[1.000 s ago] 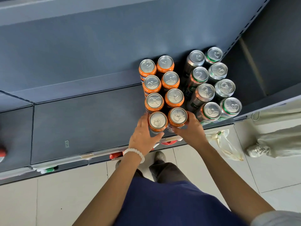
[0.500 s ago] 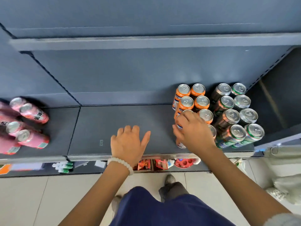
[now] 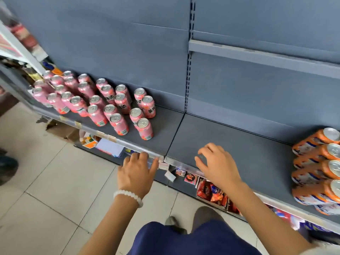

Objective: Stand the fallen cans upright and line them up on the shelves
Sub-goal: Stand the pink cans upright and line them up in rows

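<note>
Several pink cans point(image 3: 117, 107) stand upright in loose rows on the left section of the grey shelf point(image 3: 248, 153). At the right edge of the view, orange cans point(image 3: 316, 168) stand upright in a column. Between the two groups, my right hand point(image 3: 217, 162) hovers over the bare shelf board with its fingers loosely curled and nothing in it. My left hand point(image 3: 137, 170), with a white bead bracelet at the wrist, lies with relaxed fingers on the shelf's front rail, just below the nearest pink can. Neither hand touches a can.
An upper shelf point(image 3: 257, 54) juts out at the top right. Below the front rail a lower shelf holds snack packets point(image 3: 211, 192) and small boxes. A cardboard box point(image 3: 62, 129) sits on the tiled floor at the left, and a dark shoe point(image 3: 7, 166) shows at the left edge.
The view has swung left from the orange and silver cans to the pink ones. Both hands let go of the orange cans and moved left along the shelf's front.
</note>
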